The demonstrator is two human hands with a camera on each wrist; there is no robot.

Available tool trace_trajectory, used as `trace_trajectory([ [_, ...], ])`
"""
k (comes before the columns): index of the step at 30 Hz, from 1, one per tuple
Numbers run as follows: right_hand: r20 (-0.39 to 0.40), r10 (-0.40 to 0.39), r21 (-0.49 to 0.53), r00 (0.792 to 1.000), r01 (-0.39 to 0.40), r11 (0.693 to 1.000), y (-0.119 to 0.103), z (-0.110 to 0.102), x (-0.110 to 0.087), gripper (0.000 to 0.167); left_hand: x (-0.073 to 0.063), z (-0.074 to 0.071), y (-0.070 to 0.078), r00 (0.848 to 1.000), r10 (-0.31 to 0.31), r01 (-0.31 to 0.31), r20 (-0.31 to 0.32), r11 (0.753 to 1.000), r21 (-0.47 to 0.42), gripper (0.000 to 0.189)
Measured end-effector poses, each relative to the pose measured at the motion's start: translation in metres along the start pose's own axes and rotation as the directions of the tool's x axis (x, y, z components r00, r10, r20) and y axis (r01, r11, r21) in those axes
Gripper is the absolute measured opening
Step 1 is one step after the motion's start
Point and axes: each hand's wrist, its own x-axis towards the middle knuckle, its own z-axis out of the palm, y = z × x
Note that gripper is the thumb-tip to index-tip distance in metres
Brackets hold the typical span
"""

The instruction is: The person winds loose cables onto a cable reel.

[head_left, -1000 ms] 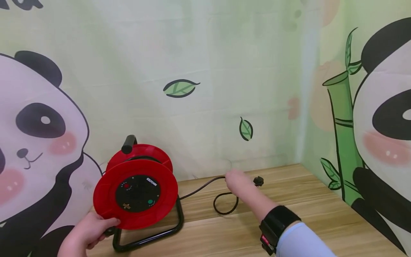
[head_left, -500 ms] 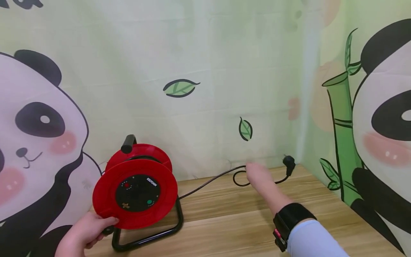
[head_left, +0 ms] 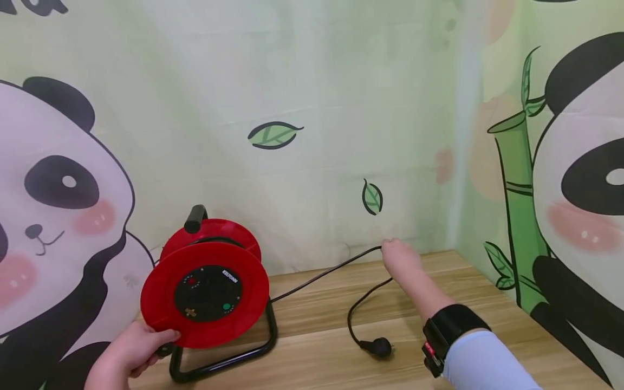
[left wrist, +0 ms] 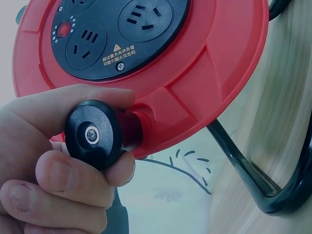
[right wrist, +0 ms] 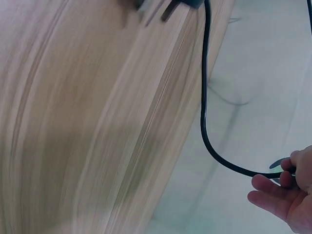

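A red cable reel (head_left: 161,292) with a black socket panel stands upright on its black tubular frame (head_left: 229,368) at the left of the table. My left hand (head_left: 128,349) grips the black crank knob (left wrist: 92,134) low on the reel's face, thumb and fingers curled round it. Out to the right, my right hand (head_left: 402,260) pinches the black cable (head_left: 331,269), which runs up from the reel to the fingers. Past the hand, the cable's free end curves down to a black plug (head_left: 380,348) near the tabletop.
The wooden tabletop (head_left: 312,346) ends at the back against a pale green cloth (head_left: 317,206) printed with pandas and leaves. A second printed panel (head_left: 507,216) closes off the right side. The reel's carrying handle (head_left: 196,218) sticks up at its top.
My right hand has moved right and slightly up, holding the cable and drawing it into a longer line. The plug has swung from beyond the hand down toward me. My left hand stays put.
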Motion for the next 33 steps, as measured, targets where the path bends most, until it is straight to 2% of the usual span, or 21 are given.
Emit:
trace_trajectory([
  [12, 0.001, 0.012, 0.013, 1.0, -0.012, 1.0, 0.005, 0.004, -0.002, 0.015, 0.001, 0.002, 0.0, 1.0, -0.004, 0.004, -0.012, 1.0, 0.004, 0.03],
  [18, -0.014, 0.016, 0.032, 1.0, -0.015, 0.999, 0.006, 0.005, -0.004, 0.021, 0.002, -0.003, -0.004, 1.0, 0.001, 0.0, 0.02, 1.0, -0.026, 0.028],
  [26, -0.044, -0.017, 0.014, 0.999, 0.017, 1.0, 0.002, 0.005, -0.003, 0.024, 0.0, -0.01, -0.01, 0.999, -0.022, 0.025, 0.05, 0.998, -0.049, 0.038],
  [33, -0.04, -0.026, -0.038, 0.999, 0.024, 0.999, -0.003, 0.005, -0.004, 0.027, -0.004, -0.016, -0.007, 0.999, -0.038, 0.039, 0.02, 0.995, -0.094, 0.041],
])
